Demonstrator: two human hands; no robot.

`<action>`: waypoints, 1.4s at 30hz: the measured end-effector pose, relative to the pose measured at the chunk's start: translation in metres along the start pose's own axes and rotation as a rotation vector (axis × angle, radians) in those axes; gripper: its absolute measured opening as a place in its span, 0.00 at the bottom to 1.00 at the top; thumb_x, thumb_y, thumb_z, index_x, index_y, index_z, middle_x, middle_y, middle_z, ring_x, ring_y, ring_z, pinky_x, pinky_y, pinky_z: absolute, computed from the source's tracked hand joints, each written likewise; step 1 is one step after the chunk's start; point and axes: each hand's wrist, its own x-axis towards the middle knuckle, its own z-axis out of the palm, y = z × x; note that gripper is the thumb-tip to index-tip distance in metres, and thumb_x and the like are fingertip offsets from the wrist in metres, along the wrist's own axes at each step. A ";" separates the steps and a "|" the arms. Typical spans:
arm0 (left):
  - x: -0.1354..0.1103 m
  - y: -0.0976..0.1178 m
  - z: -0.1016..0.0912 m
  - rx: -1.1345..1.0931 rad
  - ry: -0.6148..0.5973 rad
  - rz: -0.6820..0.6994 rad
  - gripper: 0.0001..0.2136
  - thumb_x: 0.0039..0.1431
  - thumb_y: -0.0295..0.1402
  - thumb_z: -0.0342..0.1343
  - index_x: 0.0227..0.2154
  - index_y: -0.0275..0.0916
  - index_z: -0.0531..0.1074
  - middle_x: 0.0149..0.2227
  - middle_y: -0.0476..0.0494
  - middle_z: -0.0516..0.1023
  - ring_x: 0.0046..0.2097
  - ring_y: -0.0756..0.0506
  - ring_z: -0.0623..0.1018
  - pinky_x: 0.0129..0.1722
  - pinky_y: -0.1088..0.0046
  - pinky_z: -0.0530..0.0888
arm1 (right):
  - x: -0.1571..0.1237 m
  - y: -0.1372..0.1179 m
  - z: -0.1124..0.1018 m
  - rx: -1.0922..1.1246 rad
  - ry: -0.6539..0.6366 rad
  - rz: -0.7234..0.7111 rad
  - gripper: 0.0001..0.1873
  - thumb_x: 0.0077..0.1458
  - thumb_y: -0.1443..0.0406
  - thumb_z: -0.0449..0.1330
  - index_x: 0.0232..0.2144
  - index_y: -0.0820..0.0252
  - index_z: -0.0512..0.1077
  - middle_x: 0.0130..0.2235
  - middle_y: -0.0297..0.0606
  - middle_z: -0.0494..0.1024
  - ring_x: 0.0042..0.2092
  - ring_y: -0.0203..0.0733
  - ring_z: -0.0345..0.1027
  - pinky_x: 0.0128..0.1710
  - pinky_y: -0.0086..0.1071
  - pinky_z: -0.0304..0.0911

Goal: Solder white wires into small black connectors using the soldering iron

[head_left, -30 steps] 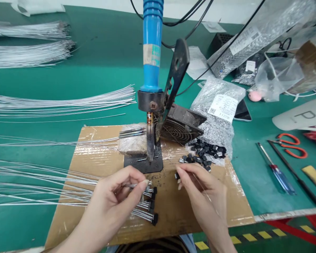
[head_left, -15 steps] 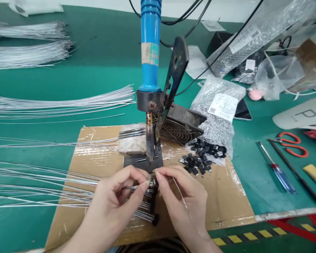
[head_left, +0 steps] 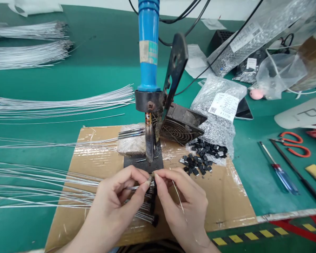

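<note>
My left hand point(head_left: 121, 200) is closed in a pinch on the end of a thin grey wire point(head_left: 131, 188), just under the soldering iron's tip. Facing it, my right hand point(head_left: 186, 200) has thumb and index finger pinched at the same spot, and a thin strand of solder wire point(head_left: 177, 193) runs through its fingers. What sits between the fingertips is small and mostly hidden. The blue-handled soldering iron point(head_left: 149, 77) points down in a black stand point(head_left: 173, 70). Below the hands, wires with black connectors point(head_left: 154, 220) lie in a row.
Cardboard point(head_left: 226, 196) covers the green table point(head_left: 102, 77). Loose black connectors point(head_left: 197, 165) lie to the right, beside a fan point(head_left: 181, 128) and a bubble-wrap bag point(head_left: 213, 88). Bundles of grey wire point(head_left: 60, 100) stretch leftwards. A screwdriver point(head_left: 281, 172) and red-handled pliers point(head_left: 296, 147) rest far right.
Both hands stay nearly in place, the right fingertips shifting slightly left towards the left ones. The solder strand's upper end now sticks up above the right fingers. The view has shifted slightly.
</note>
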 end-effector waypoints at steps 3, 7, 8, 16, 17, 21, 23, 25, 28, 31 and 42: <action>0.001 -0.001 0.001 -0.011 -0.014 -0.016 0.07 0.63 0.34 0.61 0.29 0.39 0.78 0.36 0.45 0.83 0.34 0.50 0.81 0.32 0.82 0.76 | -0.001 0.000 0.001 -0.002 -0.006 -0.003 0.10 0.63 0.75 0.61 0.40 0.58 0.79 0.35 0.33 0.79 0.34 0.33 0.74 0.35 0.25 0.70; 0.002 -0.001 0.002 -0.024 -0.009 -0.029 0.06 0.63 0.33 0.62 0.29 0.39 0.77 0.36 0.45 0.83 0.34 0.50 0.81 0.34 0.82 0.77 | -0.004 0.000 -0.005 -0.027 -0.029 0.029 0.10 0.65 0.70 0.60 0.47 0.57 0.77 0.34 0.33 0.69 0.33 0.35 0.65 0.32 0.29 0.66; 0.002 -0.001 0.002 -0.021 0.005 -0.028 0.06 0.62 0.33 0.62 0.29 0.39 0.77 0.36 0.45 0.83 0.33 0.51 0.80 0.33 0.83 0.76 | -0.005 0.001 -0.008 -0.041 -0.045 0.039 0.12 0.67 0.68 0.57 0.51 0.56 0.76 0.35 0.34 0.67 0.33 0.37 0.63 0.32 0.30 0.65; 0.008 0.002 0.003 0.023 0.070 0.005 0.06 0.57 0.32 0.63 0.26 0.38 0.76 0.34 0.45 0.83 0.31 0.51 0.79 0.31 0.83 0.75 | -0.016 0.019 -0.025 -0.093 -0.090 0.089 0.21 0.74 0.64 0.43 0.65 0.52 0.62 0.33 0.34 0.71 0.31 0.39 0.65 0.31 0.34 0.62; 0.009 0.002 0.003 0.026 0.071 0.007 0.06 0.57 0.32 0.63 0.26 0.38 0.76 0.33 0.45 0.83 0.31 0.51 0.79 0.30 0.84 0.74 | -0.016 0.018 -0.024 -0.066 -0.068 0.098 0.20 0.74 0.65 0.43 0.65 0.52 0.60 0.31 0.31 0.72 0.30 0.39 0.65 0.32 0.34 0.61; 0.010 0.002 0.003 0.030 0.090 0.014 0.06 0.57 0.31 0.62 0.25 0.38 0.76 0.33 0.45 0.83 0.31 0.52 0.79 0.30 0.84 0.73 | -0.016 0.008 -0.022 -0.067 -0.008 0.226 0.08 0.74 0.65 0.45 0.49 0.53 0.63 0.32 0.31 0.68 0.32 0.38 0.62 0.35 0.35 0.58; 0.010 0.003 0.003 0.041 0.098 0.021 0.06 0.57 0.31 0.62 0.25 0.39 0.76 0.33 0.45 0.83 0.31 0.51 0.79 0.30 0.83 0.73 | -0.014 0.005 -0.025 -0.077 -0.030 0.243 0.11 0.74 0.65 0.45 0.35 0.54 0.60 0.32 0.31 0.62 0.32 0.38 0.55 0.34 0.35 0.54; 0.010 0.004 0.003 0.051 0.095 0.022 0.06 0.57 0.31 0.62 0.25 0.39 0.75 0.33 0.45 0.83 0.32 0.51 0.79 0.30 0.82 0.73 | -0.012 0.004 -0.027 -0.023 -0.083 0.222 0.16 0.74 0.65 0.45 0.30 0.55 0.55 0.31 0.30 0.56 0.30 0.37 0.50 0.32 0.35 0.51; 0.011 0.003 0.002 0.069 0.093 0.013 0.07 0.59 0.32 0.61 0.26 0.39 0.75 0.34 0.45 0.82 0.32 0.50 0.78 0.30 0.81 0.72 | -0.007 0.006 -0.027 0.083 -0.103 0.174 0.15 0.73 0.67 0.48 0.30 0.56 0.59 0.33 0.31 0.64 0.33 0.36 0.59 0.34 0.33 0.56; 0.010 0.001 0.002 0.093 0.079 0.012 0.07 0.61 0.33 0.60 0.27 0.40 0.74 0.34 0.45 0.82 0.31 0.50 0.77 0.28 0.79 0.71 | -0.004 0.003 -0.023 0.165 -0.084 0.162 0.10 0.70 0.67 0.54 0.33 0.56 0.66 0.47 0.37 0.75 0.46 0.39 0.72 0.47 0.35 0.65; 0.015 0.008 0.002 0.116 0.120 0.110 0.07 0.61 0.28 0.59 0.27 0.39 0.75 0.30 0.49 0.79 0.29 0.52 0.75 0.27 0.82 0.70 | 0.003 -0.015 -0.012 0.344 -0.087 0.385 0.11 0.63 0.69 0.62 0.29 0.55 0.67 0.52 0.35 0.84 0.56 0.37 0.78 0.53 0.25 0.72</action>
